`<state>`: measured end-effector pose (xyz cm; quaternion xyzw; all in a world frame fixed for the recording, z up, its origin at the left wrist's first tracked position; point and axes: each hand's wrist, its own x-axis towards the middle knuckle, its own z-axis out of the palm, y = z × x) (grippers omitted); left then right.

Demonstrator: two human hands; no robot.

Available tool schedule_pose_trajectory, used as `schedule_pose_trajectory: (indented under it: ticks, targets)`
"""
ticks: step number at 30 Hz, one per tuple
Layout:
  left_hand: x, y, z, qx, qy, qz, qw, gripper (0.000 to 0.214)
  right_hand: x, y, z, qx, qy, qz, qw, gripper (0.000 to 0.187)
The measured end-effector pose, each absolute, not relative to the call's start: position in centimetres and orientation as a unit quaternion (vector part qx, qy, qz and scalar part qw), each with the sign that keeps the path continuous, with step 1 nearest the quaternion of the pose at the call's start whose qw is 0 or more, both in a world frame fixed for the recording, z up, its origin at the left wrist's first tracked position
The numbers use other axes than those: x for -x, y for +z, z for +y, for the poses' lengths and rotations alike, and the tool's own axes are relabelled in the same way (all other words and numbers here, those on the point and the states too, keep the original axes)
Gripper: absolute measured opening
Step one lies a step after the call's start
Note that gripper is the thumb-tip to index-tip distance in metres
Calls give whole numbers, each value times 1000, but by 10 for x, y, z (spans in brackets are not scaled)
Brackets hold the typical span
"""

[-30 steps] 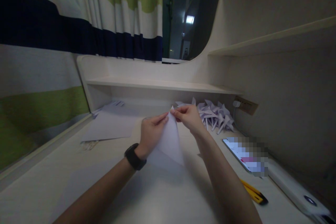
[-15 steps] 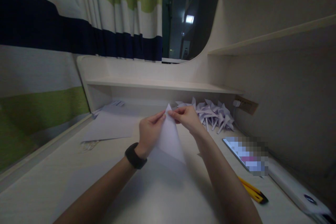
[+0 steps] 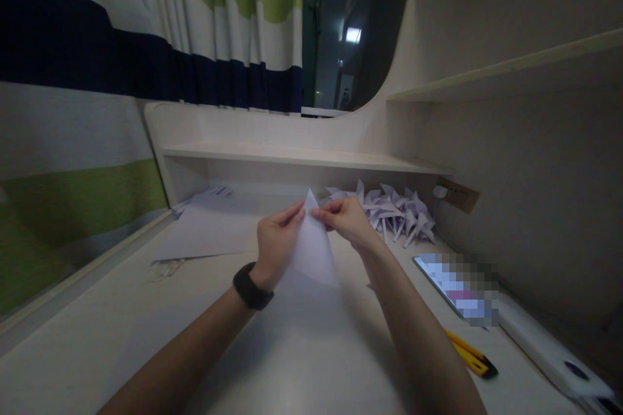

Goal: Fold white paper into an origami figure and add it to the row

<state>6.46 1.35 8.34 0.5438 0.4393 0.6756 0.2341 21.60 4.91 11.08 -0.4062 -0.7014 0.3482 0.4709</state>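
Note:
A white sheet of paper (image 3: 314, 249) is held up over the desk, its pointed corner facing the window. My left hand (image 3: 278, 237), with a black band on its wrist, pinches the sheet's left edge just below the point. On the other edge, the thumb and fingers of my right hand (image 3: 346, 217) are closed on the paper at about the same height. The sheet's lower part blends into the pale desk, so its bottom edge is hard to make out.
Folded paper pinwheels (image 3: 396, 211) are heaped at the back right. Paper sheets (image 3: 204, 227) lie at the back left. A phone (image 3: 450, 288), a yellow utility knife (image 3: 470, 356) and a long white device (image 3: 545, 347) lie on the right. A shelf (image 3: 302, 157) runs along the back.
The paper's tip has shifted slightly to the left and its lower part sits a little differently. Both hands keep their pinch and have barely moved.

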Motion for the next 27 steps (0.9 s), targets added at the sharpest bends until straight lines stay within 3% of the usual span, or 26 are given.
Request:
schedule_pose_trajectory:
  ticks: [7, 18, 27]
  targets:
    - [-64, 87, 14, -528, 684, 420, 276, 29, -218, 111, 50, 426, 327, -711, 453, 42]
    - [-51, 103, 14, -519, 646, 384, 406, 26, -211, 116, 34, 386, 418, -734, 371, 42]
    - [-48, 107, 14, -500, 665, 405, 379, 29, -209, 117, 31, 372, 444, -727, 369, 42]
